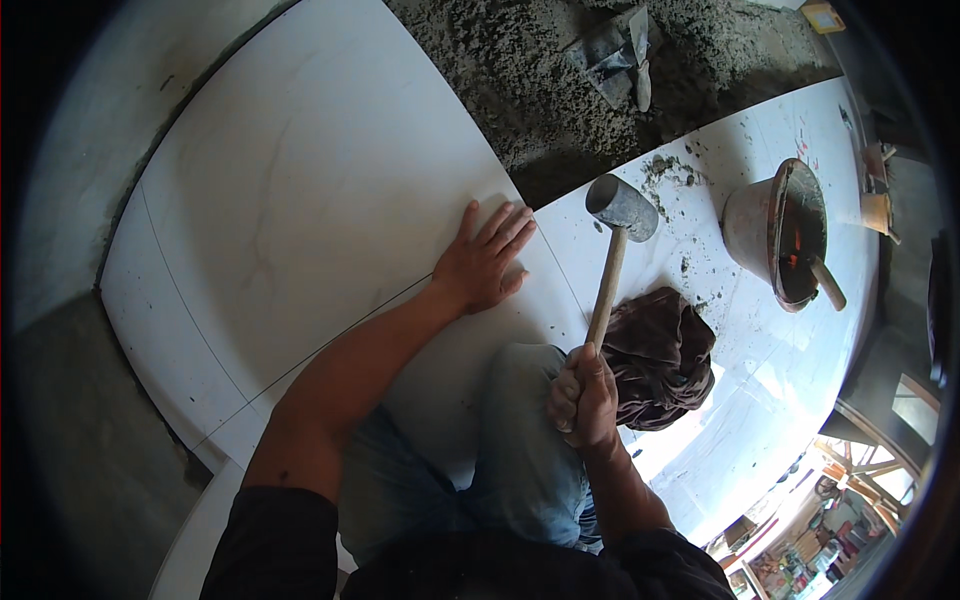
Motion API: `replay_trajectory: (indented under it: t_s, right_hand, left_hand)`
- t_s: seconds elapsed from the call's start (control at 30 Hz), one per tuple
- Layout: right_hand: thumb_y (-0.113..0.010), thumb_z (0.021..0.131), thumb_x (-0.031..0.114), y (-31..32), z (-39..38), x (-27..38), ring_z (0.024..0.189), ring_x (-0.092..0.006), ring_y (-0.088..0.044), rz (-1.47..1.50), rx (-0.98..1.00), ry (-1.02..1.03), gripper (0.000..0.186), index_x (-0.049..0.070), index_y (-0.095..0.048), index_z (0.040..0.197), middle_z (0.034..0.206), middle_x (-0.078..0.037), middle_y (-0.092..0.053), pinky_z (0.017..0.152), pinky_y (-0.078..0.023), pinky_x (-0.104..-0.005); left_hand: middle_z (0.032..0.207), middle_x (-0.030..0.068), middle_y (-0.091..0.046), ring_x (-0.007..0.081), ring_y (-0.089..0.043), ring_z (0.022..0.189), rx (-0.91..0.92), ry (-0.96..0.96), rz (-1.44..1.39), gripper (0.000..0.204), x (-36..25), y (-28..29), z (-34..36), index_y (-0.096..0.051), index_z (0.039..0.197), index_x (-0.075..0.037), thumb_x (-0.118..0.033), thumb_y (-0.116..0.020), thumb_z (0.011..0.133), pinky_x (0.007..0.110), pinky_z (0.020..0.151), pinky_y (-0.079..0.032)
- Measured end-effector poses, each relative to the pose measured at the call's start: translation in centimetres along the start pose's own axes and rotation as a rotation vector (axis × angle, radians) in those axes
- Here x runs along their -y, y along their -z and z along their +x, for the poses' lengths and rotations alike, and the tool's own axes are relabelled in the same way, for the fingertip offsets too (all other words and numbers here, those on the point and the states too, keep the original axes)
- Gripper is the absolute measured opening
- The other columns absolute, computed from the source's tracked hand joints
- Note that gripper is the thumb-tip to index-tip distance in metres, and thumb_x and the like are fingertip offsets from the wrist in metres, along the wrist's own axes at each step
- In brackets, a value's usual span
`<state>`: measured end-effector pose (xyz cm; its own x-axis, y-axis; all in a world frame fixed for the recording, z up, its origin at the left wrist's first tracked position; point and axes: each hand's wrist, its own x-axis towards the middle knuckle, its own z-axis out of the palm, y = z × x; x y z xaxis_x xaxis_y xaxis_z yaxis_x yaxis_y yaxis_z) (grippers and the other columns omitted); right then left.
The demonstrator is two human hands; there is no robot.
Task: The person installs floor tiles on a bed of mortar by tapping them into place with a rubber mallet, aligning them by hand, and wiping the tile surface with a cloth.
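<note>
With its fingers spread, my left hand [484, 258] lies flat on a large white marble-patterned floor tile [290, 180], close to the tile's right corner. My right hand [584, 398] is wrapped round the wooden handle of a rubber mallet [622, 208]. The mallet's dark grey head points away from me, over the tiles at the right of my left hand. Beside my right hand a crumpled dark brown cloth [660, 355] rests on the tiles. Thin joints run between the tile under my left hand and its neighbours.
Rough grey mortar [520, 80] borders the tiles at the far side, with a trowel [640, 60] lying on it. A bucket [752, 232] with a wooden handle sticking out stands at the right. Mortar crumbs [672, 170] dot the tiles. A wall [75, 190] rises at the left.
</note>
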<state>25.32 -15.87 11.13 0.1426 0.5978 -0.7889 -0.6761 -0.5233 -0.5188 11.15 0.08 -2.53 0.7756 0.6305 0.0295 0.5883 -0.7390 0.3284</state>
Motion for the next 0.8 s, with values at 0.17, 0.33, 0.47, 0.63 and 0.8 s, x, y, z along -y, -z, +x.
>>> replay_trajectory:
  t_s: [0.17, 0.33, 0.47, 0.63, 0.8]
  right_hand:
    - [-0.043, 0.099, 0.044, 0.3, 0.3, 0.4, 0.038, -0.0082, -0.034, 0.034, 0.018, -0.024, 0.035, 0.01, -0.045, 0.09, 0.059, 0.001, -0.038, 0.032, -0.031, -0.0234]
    - [-0.043, 0.099, 0.045, 0.5, 0.4, 1.2, 0.038, -0.0084, -0.034, 0.033, 0.026, -0.052, 0.036, 0.01, -0.044, 0.09, 0.058, 0.001, -0.039, 0.032, -0.031, -0.0235]
    - [-0.049, 0.097, 0.045, 1.0, 1.8, 3.1, 0.039, -0.0097, -0.041, -0.256, 0.068, 0.068, 0.04, 0.006, -0.044, 0.086, 0.054, 0.0, -0.042, 0.034, -0.034, -0.0256]
    - [-0.056, 0.094, 0.033, 0.3, 6.6, 7.9, 0.044, -0.0127, -0.05, -0.833, 0.145, 0.592, 0.036, -0.001, -0.05, 0.087, 0.055, -0.005, -0.051, 0.042, -0.041, -0.0278]
    - [-0.055, 0.091, 0.021, -4.1, 14.4, 13.1, 0.055, -0.0171, -0.056, -0.869, 0.129, 0.42, 0.024, -0.003, -0.051, 0.088, 0.063, -0.011, -0.055, 0.051, -0.045, -0.0329]
  left_hand:
    - [0.153, 0.0078, -0.027, 0.0263, -0.02, 0.142, -0.012, -0.011, 0.034, 0.07, 0.5, 0.2, 0.7, -0.037, 0.142, -0.008, -0.045, -0.057, 0.085, 0.06, 0.112, -0.013]
    - [0.153, 0.0075, -0.024, 0.0266, -0.016, 0.143, 0.028, 0.029, 0.046, 0.073, 1.3, 0.8, -1.2, -0.036, 0.142, -0.009, -0.045, -0.059, 0.083, 0.06, 0.113, -0.011]
    - [0.154, 0.0084, -0.022, 0.0281, -0.016, 0.144, 0.062, 0.018, 0.086, 0.073, 2.5, 1.2, -1.6, -0.036, 0.143, -0.012, -0.046, -0.059, 0.083, 0.061, 0.113, -0.009]
    - [0.154, 0.0126, -0.019, 0.0331, -0.014, 0.144, 0.124, 0.038, 0.054, 0.076, 4.9, 2.4, 0.0, -0.035, 0.144, -0.016, -0.054, -0.057, 0.082, 0.068, 0.109, -0.003]
    - [0.155, 0.0164, -0.016, 0.037, -0.011, 0.143, 0.121, 0.183, 0.047, 0.085, 6.8, 3.8, 2.9, -0.032, 0.146, -0.018, -0.062, -0.057, 0.078, 0.072, 0.106, -0.001]
